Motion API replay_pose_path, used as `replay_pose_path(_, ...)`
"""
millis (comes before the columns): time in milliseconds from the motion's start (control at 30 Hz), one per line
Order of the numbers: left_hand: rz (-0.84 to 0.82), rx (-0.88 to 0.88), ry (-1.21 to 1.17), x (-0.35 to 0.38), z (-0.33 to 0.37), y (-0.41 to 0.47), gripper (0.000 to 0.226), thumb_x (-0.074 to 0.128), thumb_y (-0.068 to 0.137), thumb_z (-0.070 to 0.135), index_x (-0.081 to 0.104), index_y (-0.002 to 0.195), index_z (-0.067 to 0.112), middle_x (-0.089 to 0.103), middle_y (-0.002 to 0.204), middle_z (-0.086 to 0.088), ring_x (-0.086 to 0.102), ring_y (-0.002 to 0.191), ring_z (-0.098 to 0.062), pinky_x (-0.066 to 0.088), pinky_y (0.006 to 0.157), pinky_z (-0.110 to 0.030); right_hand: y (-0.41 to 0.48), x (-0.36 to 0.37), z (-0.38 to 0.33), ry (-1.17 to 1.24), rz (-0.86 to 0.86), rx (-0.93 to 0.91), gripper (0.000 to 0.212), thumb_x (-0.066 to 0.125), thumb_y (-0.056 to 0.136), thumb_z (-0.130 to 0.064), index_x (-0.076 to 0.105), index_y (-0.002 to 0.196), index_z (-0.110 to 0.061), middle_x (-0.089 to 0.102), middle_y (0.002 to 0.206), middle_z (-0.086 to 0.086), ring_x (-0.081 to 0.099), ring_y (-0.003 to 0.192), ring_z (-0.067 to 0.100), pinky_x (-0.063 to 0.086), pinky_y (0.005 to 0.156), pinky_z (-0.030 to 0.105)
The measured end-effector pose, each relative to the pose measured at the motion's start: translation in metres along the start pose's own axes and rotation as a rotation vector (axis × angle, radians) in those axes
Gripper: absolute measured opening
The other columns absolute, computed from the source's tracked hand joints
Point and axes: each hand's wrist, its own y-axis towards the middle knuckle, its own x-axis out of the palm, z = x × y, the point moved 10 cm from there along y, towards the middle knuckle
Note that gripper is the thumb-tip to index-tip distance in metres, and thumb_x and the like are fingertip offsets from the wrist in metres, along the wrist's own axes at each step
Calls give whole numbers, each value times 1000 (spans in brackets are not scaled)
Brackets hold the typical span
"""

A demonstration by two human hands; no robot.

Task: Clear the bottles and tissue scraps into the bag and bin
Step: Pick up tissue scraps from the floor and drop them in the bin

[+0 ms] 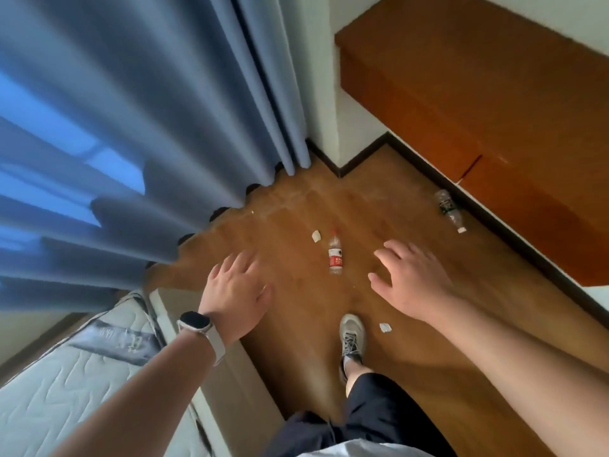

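From the head camera we look down at a wooden floor [296, 308] with both hands held out above it, each grip spread wide and empty. Our left hand [235, 288], a watch [194, 321] on its wrist, hangs to the left of the red bottle [335, 255]; our right hand [412, 282] hangs to its right. The bottle lies on its side on the floor between the two hands, touching neither, cap pointing away from us. A tissue scrap [316, 235] lies just beside its cap end, on the left. A second scrap [385, 327] lies nearer us, beside our shoe [352, 338] and under the right forearm. A green bottle [449, 209] lies well off to the right, against the base of the wooden cabinet [494, 110]. Blue curtains [131, 127] hang at left, with a mattress [82, 374] below them.
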Motion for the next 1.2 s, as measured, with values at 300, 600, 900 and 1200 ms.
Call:
replay_pose_path(300, -99, 117, 23, 20, 17, 116, 49, 40, 96, 44, 35, 142, 28, 40, 147, -2, 38, 133, -27, 34, 108, -45, 37, 34, 45, 45, -129, 154, 55, 33, 94, -56, 44, 137, -24, 40, 146, -3, 41, 128, 22, 39, 102, 39)
replay_pose_path(600, -203, 319, 28, 113, 14, 220, 46, 46, 94, 43, 42, 137, 26, 45, 145, -3, 41, 133, -27, 38, 103, -46, 72, 104, 60, 103, -248, 338, 55, 34, 96, -56, 39, 141, -25, 34, 151, -3, 31, 138, 20, 29, 110, 38)
replay_pose_path(900, -326, 472, 30, 300, -1, 343, 48, 52, 90, 37, 50, 134, 18, 50, 139, -8, 46, 125, -31, 44, 96, -46, 148, 249, 91, 136, -321, 518, 55, 40, 95, -51, 38, 143, -24, 33, 151, -2, 31, 137, 21, 32, 107, 37)
replay_pose_path(1200, -355, 528, 102, 505, -7, 435, 43, 60, 88, 28, 54, 126, 9, 53, 126, -17, 52, 107, -42, 49, 80, -50, 154, 510, 155, 330, -396, 736, 56, 57, 91, -42, 44, 140, -19, 44, 141, 3, 45, 124, 26, 46, 93, 38)
